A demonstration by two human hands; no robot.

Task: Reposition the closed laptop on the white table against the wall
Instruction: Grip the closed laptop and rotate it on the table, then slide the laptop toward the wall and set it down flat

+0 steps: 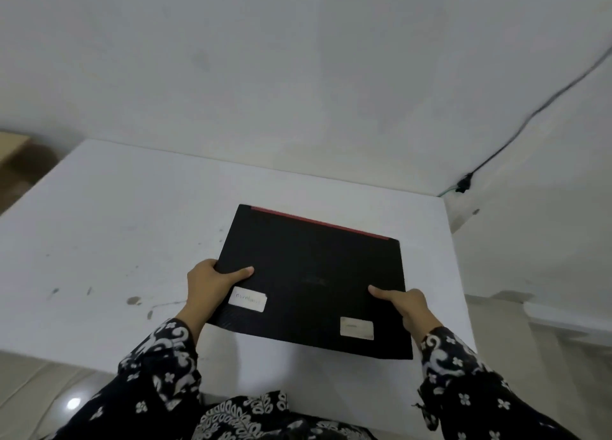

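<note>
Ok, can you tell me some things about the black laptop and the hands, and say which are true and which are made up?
1. The laptop is closed. True.
2. Only one hand holds it. False: the left hand grips its left edge and the right hand grips its right edge.
3. The laptop has a red strip along its far edge. True.
4. The lid has no stickers. False: two pale stickers, one near the left hand and one near the right.
5. The laptop touches the wall. False: bare white table lies between the laptop and the wall.
</note>
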